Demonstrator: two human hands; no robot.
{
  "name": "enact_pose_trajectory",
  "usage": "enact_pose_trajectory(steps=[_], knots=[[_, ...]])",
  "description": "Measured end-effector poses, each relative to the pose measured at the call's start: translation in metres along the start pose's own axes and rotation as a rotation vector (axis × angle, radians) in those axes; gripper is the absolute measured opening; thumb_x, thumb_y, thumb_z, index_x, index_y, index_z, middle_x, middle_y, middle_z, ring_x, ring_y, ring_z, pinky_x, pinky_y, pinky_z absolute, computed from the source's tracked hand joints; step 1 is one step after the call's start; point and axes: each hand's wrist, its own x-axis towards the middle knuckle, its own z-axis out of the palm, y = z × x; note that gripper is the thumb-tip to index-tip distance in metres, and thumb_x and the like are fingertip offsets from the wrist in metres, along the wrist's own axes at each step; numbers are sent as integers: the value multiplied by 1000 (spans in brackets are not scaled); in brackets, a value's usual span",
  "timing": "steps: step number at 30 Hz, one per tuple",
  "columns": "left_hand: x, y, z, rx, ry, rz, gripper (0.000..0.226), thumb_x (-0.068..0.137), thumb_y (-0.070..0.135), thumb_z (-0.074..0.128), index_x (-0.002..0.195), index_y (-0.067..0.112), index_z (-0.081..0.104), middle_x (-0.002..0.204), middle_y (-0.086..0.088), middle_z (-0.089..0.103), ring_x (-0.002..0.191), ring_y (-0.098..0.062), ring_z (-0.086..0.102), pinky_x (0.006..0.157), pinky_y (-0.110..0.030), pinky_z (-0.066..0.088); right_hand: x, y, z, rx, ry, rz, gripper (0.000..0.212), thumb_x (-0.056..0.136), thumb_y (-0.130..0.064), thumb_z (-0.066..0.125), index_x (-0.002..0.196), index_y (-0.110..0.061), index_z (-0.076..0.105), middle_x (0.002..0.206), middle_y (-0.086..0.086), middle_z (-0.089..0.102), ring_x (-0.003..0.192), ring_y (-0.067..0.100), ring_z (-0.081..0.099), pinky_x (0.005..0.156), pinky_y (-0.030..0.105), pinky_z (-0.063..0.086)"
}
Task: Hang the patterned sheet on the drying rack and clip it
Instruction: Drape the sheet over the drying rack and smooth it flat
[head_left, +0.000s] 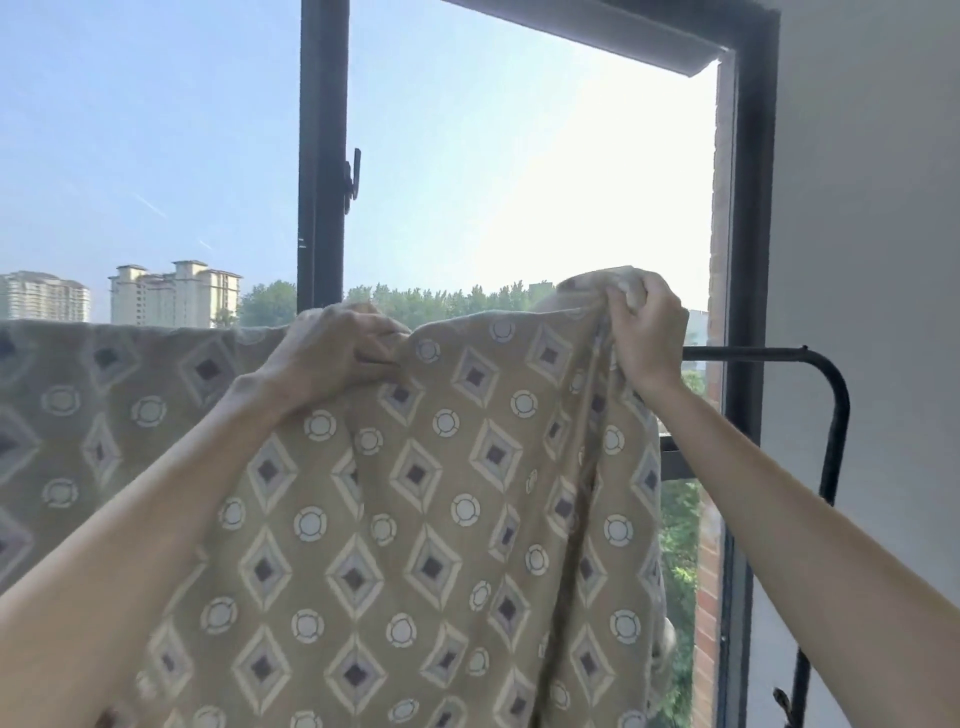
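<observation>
The patterned sheet (415, 493) is tan with diamonds and circles and hangs in front of me, filling the lower middle of the view. Its left part drapes over a top bar that the cloth hides. My left hand (337, 348) grips the sheet's upper edge near the middle. My right hand (647, 327) grips a bunched corner of the sheet, raised slightly above the bar. The black drying rack (826, 395) shows only at the right, where its top rail bends down into a leg. No clip is visible.
A tall window with a black frame (322, 156) and a handle (353, 179) stands right behind the rack. A white wall (872, 260) closes the right side. Trees and apartment towers (171, 296) lie outside.
</observation>
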Motion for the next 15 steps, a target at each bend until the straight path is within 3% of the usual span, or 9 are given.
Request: enact_pose_trajectory(steps=[2,4,7,10,13,15], knots=[[-3,2,2,-96,84,31,45,70,54,61,105,27,70,91,20,65,79,6,61,81,-30,53,6,-3,5,11,14,5,24,96,-20,53,107,-2,62,92,-4,59,80,7,53,64,-3,36],[-2,3,1,-128,101,38,36,77,49,58,103,27,71,88,18,68,74,7,62,76,-24,54,9,-3,8,14,25,9,24,96,-20,53,109,-1,61,94,-3,59,82,8,53,63,-4,37],[5,3,-6,-63,131,50,32,84,46,56,101,25,72,85,11,72,67,-2,64,69,-24,52,13,1,10,24,37,0,25,96,-19,53,111,-1,60,96,0,61,83,8,53,64,-3,37],[20,2,-13,-30,238,18,40,85,53,45,87,23,72,63,3,67,53,-13,58,54,-25,43,23,2,8,43,64,2,26,95,-22,56,110,-1,59,97,4,63,77,4,52,62,-2,37],[44,-3,-20,-2,327,-39,41,91,49,46,78,17,67,57,0,61,54,-19,58,53,-26,41,40,-5,5,112,112,-13,28,93,-24,60,108,-2,52,83,-13,54,70,-10,52,58,2,37],[64,-5,-26,39,362,-82,40,94,47,45,73,17,61,58,1,61,60,-24,58,54,-29,39,55,-13,5,138,154,-43,30,92,-26,60,109,-5,47,78,-18,49,65,-10,52,55,8,39]])
